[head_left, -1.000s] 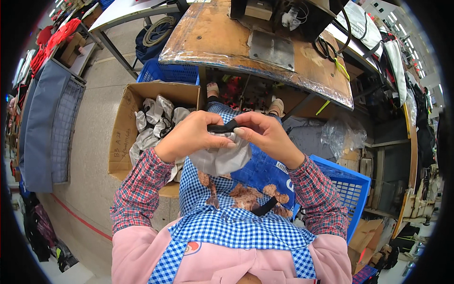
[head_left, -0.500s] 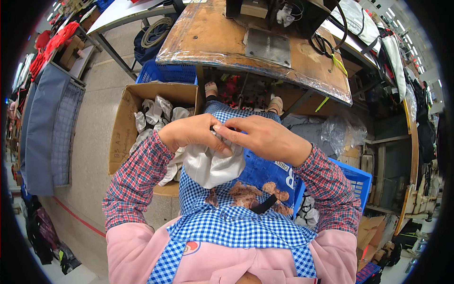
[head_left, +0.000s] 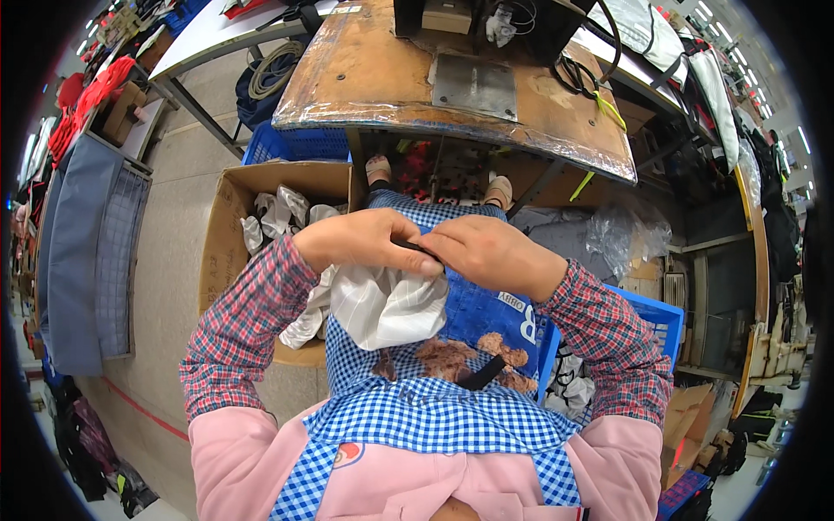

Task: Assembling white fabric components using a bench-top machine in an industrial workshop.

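Past the seated person's lap stands a worn wooden table (head_left: pixel 347 74), with a carton (head_left: pixel 228 221) of pale, crumpled cloth on the floor to the left and a blue crate (head_left: pixel 658 326) to the right. Over the checked apron (head_left: pixel 434 425), the left hand (head_left: pixel 358 240) pinches a black band (head_left: pixel 412 247) between thumb and fingers, and a whitish cloth (head_left: pixel 387 304) hangs below it in soft folds. Meeting it at the band's other end, the right hand (head_left: pixel 493 249) has its fingers bent and nearly closed, though its exact grip cannot be seen.
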`<state>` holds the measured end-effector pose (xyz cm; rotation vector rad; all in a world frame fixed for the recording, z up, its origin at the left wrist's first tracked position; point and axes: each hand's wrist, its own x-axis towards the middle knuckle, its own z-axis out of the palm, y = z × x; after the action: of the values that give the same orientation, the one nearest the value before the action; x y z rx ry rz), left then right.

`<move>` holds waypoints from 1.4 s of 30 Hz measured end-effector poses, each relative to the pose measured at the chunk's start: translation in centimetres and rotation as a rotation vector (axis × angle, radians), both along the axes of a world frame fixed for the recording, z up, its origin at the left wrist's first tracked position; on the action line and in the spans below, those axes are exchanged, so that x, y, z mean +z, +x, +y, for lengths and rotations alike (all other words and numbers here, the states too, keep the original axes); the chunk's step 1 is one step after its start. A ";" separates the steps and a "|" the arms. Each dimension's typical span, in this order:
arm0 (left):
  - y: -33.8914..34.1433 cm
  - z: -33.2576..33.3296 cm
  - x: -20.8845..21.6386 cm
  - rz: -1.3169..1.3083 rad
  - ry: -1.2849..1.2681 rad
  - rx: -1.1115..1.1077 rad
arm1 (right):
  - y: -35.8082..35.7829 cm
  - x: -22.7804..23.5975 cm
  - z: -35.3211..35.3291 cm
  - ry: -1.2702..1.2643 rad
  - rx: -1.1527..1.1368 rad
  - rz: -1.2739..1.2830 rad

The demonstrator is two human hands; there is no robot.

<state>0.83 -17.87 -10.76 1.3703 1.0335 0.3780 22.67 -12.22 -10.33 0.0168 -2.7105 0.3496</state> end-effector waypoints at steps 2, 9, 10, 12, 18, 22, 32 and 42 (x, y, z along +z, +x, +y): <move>0.8 -0.3 1.5 0.312 0.277 0.004 | 0.2 -0.6 0.8 -0.048 -0.062 -0.050; 0.0 3.6 2.9 0.341 0.547 0.278 | 0.6 1.5 3.9 -0.262 -0.439 0.174; -0.4 4.5 3.1 0.278 0.460 0.284 | 0.6 1.8 4.5 -0.258 -0.446 0.178; -0.6 6.2 3.0 0.164 0.399 0.362 | 0.6 2.5 5.8 -0.298 -0.451 0.258; -0.9 12.1 4.4 0.007 0.221 0.483 | -0.2 3.2 9.4 -0.510 -0.538 0.370; -1.1 16.2 5.6 0.126 0.347 0.498 | -0.6 3.1 12.5 -0.660 -0.571 0.358; -3.3 23.8 3.7 0.164 0.369 0.362 | -1.4 3.3 17.1 -0.748 -0.606 0.391; -2.8 23.3 5.4 0.153 0.377 0.353 | -1.7 3.5 18.7 -0.722 -0.618 0.387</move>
<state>-1.99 5.47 -5.39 1.5673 1.3876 0.7697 20.96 6.48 -6.85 -0.8338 -1.9447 0.9719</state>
